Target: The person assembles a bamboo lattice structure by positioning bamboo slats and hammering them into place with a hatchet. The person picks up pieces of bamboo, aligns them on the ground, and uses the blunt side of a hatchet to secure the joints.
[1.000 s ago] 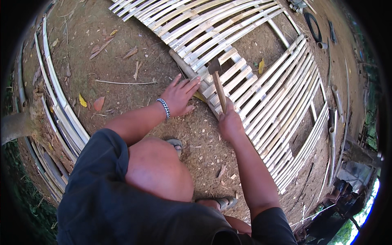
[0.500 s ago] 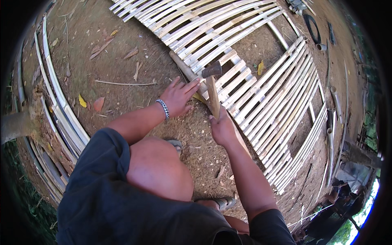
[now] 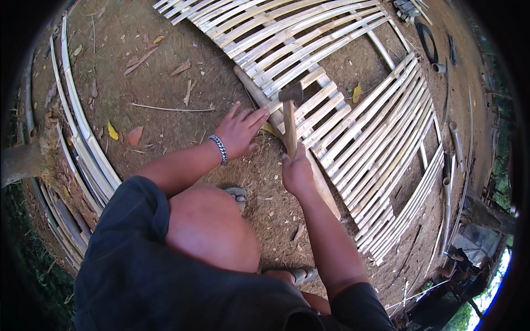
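Observation:
My right hand [image 3: 298,172] grips a hammer [image 3: 289,124] by its pale wooden handle. Its dark metal head [image 3: 291,92] is over the ends of short bamboo slats [image 3: 321,103]. My left hand [image 3: 238,133], with a chain bracelet at the wrist, has its fingers stretched out; the fingertips reach the end of a slat beside a wooden pole [image 3: 252,88]. Whether a nail is there is too small to tell. The slats belong to a large bamboo slat panel [image 3: 375,143] lying on the ground in front of me.
Long split bamboo strips [image 3: 77,110] lie at the left, near a post [image 3: 19,164]. A thin stick [image 3: 171,108] and dry leaves [image 3: 134,135] are on the dirt. A black coil [image 3: 428,43] and bamboo tubes [image 3: 457,143] lie beyond the panel to the right.
The view has shifted slightly. My right hand has moved a little up and left, and the hammer handle stands straighter in the picture. My left hand keeps its place at the slat end.

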A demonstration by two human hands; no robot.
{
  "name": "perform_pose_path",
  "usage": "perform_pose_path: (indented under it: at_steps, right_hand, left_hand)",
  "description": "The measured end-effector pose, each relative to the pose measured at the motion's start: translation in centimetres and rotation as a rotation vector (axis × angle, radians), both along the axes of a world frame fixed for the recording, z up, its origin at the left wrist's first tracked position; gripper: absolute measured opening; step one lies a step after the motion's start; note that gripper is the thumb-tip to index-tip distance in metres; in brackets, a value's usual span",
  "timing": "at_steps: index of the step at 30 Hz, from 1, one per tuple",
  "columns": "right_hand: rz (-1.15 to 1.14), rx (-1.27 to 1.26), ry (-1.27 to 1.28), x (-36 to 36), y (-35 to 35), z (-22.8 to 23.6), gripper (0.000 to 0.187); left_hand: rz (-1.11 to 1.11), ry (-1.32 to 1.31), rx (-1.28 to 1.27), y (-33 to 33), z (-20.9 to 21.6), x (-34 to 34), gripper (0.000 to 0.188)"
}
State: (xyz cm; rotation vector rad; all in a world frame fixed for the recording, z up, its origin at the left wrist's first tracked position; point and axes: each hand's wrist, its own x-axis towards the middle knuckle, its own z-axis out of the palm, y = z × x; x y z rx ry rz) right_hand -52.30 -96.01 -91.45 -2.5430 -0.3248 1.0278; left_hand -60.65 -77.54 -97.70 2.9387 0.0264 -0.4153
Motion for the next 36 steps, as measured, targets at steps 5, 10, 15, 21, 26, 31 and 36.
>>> perform_pose_path:
  at_steps: [5,10,15,21,26,31,36]
  right_hand:
    - [-0.106,0.126,-0.054,1.4,0.5,1.4,0.044]
    - [0.248,-0.119,-0.017,0.3,-0.9,-0.5,0.05]
    - [0.148,0.029,-0.036,-0.8,-0.4,0.3,0.045]
    - [-0.014,-0.006,0.046,1.8,-4.6,0.6,0.044]
    - [-0.413,0.075,-0.139,-4.2,-15.4,1.4,0.043]
    - [0.068,-0.126,-0.338,-14.7,-29.6,-3.9,0.046]
    - [0.115,-0.276,-0.129,-17.5,-29.8,-5.6,0.063]
  left_hand:
    - [-0.009,0.035,0.028,-0.2,-0.2,-0.5,0.092]
    - [0.011,0.033,0.016,-0.1,0.0,-0.1,0.09]
    - [0.036,0.021,-0.026,-0.2,0.2,-0.3,0.089]
    - [0.097,-0.14,-0.161,-0.5,-0.8,-0.2,0.079]
    - [0.211,-0.447,-0.417,-0.3,-1.6,0.7,0.059]
    - [0.861,-0.215,-0.958,0.4,-6.0,3.8,0.04]
    - [1.069,0.183,-1.237,0.4,-3.9,6.9,0.037]
